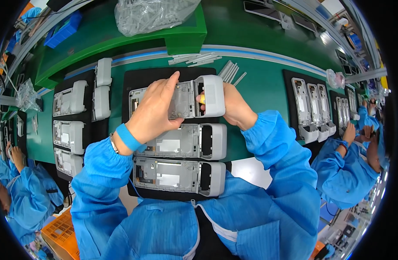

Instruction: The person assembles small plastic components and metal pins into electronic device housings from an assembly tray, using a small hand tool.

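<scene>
A grey plastic device housing, open-faced with a raised hood at its right end, lies at the top of the black mat. My left hand spans its left part, thumb at the near edge and fingers at the far edge, gripping it. My right hand curls around behind the hood. Its fingertips show through the hood's opening beside a small yellow piece I cannot identify; the hood hides the rest of the grip. Two similar housings, a middle one and a near one, lie below.
More housings sit on a black mat at left, others at right. Grey strips lie beyond my right hand. A clear bag of parts rests on a green stand. Co-workers sit at both sides.
</scene>
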The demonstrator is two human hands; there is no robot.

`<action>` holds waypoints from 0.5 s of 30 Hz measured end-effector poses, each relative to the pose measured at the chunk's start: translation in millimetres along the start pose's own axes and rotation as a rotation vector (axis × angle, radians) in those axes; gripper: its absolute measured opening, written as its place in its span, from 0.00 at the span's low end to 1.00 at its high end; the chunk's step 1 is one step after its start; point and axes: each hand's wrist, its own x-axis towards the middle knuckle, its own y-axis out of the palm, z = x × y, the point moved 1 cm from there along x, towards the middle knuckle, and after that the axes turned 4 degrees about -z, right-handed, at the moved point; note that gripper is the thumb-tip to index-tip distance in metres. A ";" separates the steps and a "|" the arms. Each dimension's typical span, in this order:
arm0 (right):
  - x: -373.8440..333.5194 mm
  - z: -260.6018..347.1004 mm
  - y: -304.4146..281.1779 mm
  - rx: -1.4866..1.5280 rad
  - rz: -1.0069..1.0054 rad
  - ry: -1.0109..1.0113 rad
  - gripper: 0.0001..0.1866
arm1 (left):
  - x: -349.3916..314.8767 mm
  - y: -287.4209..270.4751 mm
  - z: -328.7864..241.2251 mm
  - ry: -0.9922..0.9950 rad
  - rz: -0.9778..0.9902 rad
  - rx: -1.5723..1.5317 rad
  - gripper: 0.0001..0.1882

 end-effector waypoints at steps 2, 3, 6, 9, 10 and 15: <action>-2.0 2.0 -15.8 -0.144 -0.041 -0.058 0.11 | 1.6 -0.1 0.7 0.027 -0.009 -0.014 0.51; -3.5 4.9 -30.2 -0.294 -0.075 -0.110 0.09 | 2.2 0.3 1.1 0.010 -0.002 -0.003 0.51; -9.5 27.1 -74.0 -0.875 -0.277 -0.528 0.07 | 3.8 4.9 -0.1 -0.013 0.026 0.038 0.50; -6.1 26.0 -95.9 -1.201 -0.313 -0.735 0.10 | 6.3 9.9 1.7 -0.022 0.063 0.109 0.50; -4.0 19.3 -101.4 -1.293 -0.272 -0.826 0.10 | 7.1 10.6 2.5 -0.031 0.076 0.139 0.50; 1.4 10.7 -111.4 -1.481 -0.254 -1.015 0.11 | 2.4 5.4 -3.2 -0.063 0.064 0.176 0.47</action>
